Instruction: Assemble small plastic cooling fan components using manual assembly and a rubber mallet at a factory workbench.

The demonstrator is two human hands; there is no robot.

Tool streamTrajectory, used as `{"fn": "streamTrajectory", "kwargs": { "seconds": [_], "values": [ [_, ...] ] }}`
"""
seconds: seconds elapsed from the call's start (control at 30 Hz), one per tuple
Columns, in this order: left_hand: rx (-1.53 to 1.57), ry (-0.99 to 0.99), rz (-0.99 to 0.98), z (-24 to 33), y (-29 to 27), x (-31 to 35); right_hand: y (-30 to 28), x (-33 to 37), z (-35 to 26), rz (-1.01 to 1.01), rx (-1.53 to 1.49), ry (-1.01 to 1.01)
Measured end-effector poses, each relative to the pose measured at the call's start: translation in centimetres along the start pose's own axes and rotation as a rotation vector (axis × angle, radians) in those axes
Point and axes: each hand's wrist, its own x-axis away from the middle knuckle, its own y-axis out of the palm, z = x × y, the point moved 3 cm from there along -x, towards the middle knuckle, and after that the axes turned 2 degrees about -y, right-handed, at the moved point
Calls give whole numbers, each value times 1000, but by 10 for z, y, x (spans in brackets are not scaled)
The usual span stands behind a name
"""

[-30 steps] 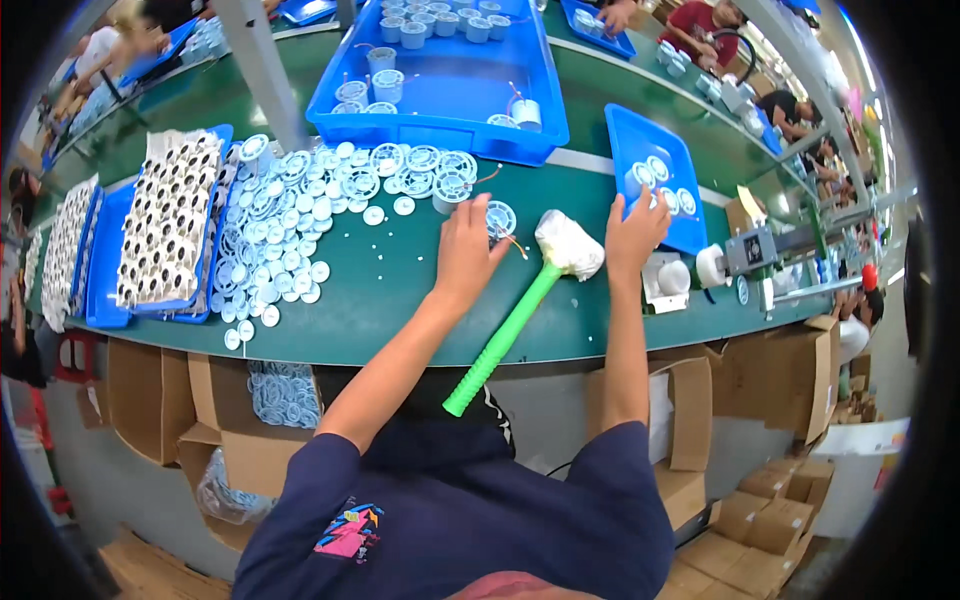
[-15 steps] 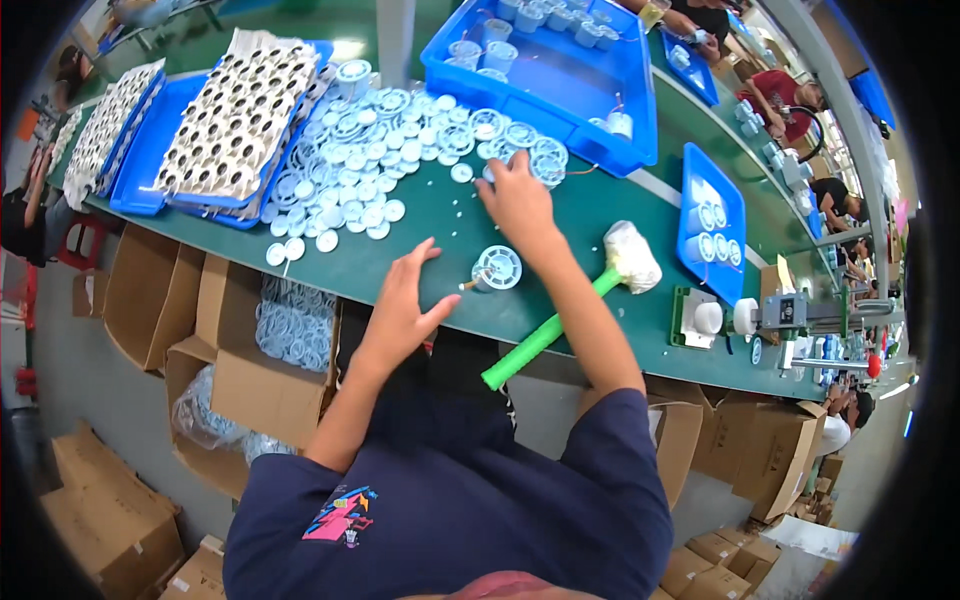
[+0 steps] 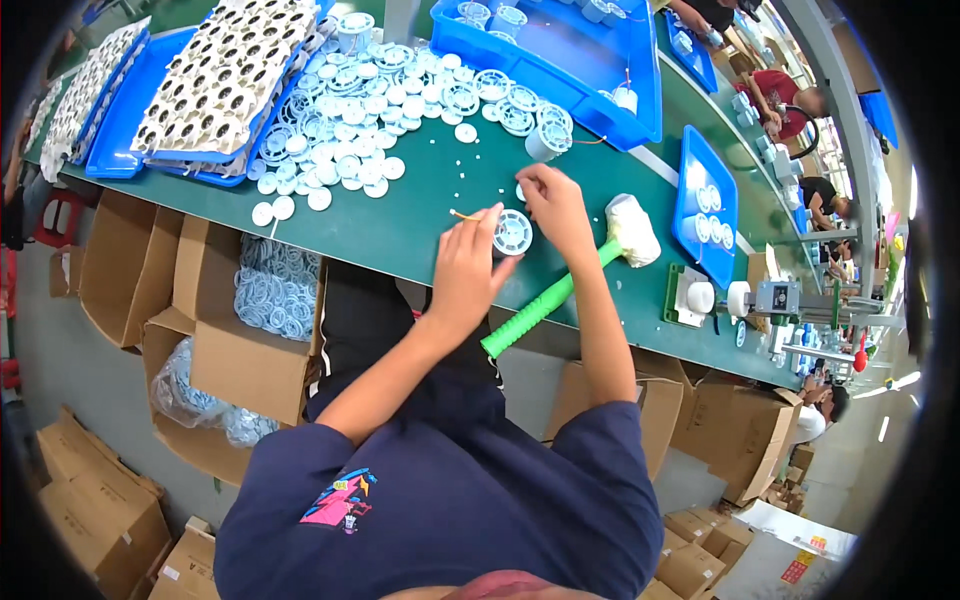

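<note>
My left hand (image 3: pixel 468 262) is closed around the side of a light blue round plastic housing (image 3: pixel 513 232) with a spoked top, which stands upright on the green table. A thin orange wire (image 3: pixel 463 214) sticks out beside my fingers. Just beyond and to the right of the housing, my right hand (image 3: pixel 556 208) pinches a small white disc (image 3: pixel 520 191), partly covered by the fingers. To the right of the housing lies a mallet with a green handle (image 3: pixel 545 305) and a white wrapped head (image 3: pixel 632 230). Another light blue housing (image 3: pixel 548 140) stands farther back.
A heap of pale blue discs and rings (image 3: pixel 350 120) spreads over the table's far left side. Moulded trays (image 3: pixel 225 80) are stacked beyond it. A large blue bin (image 3: pixel 600 115) stands at the back, a smaller blue tray (image 3: pixel 690 245) and a bench fixture (image 3: pixel 690 296) at right.
My left hand has moved right and closed on the housing. My right hand has come back from the far parts toward it, now with a small white disc. The view has shifted slightly.
</note>
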Motion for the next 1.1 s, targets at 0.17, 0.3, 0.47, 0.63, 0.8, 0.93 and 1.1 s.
{"fn": "streamTrajectory", "kwargs": {
  "seconds": [0.17, 0.3, 0.47, 0.63, 0.8, 0.93, 1.1],
  "values": [
    [61, 107, -176, -13, -15, -16, -28, 53, -23, 5, -585, 215],
    [121, 79, -240, -13, -12, -24, -15, 65, -39, -158, -601, 260],
    [123, 25, -273, -22, -9, -27, -6, 62, -38, -12, -409, 76],
    [151, 54, -141, -13, -21, -25, -9, 60, -43, 33, -336, 137],
    [102, 63, -154, -19, -12, -19, -14, -1, -63, 216, 248, -161],
    [144, 35, -150, -20, -18, -16, 42, -71, -31, -20, 599, -78],
    [166, 61, -148, -25, -22, -12, 51, -89, -9, 91, 677, -133]
  ]
}}
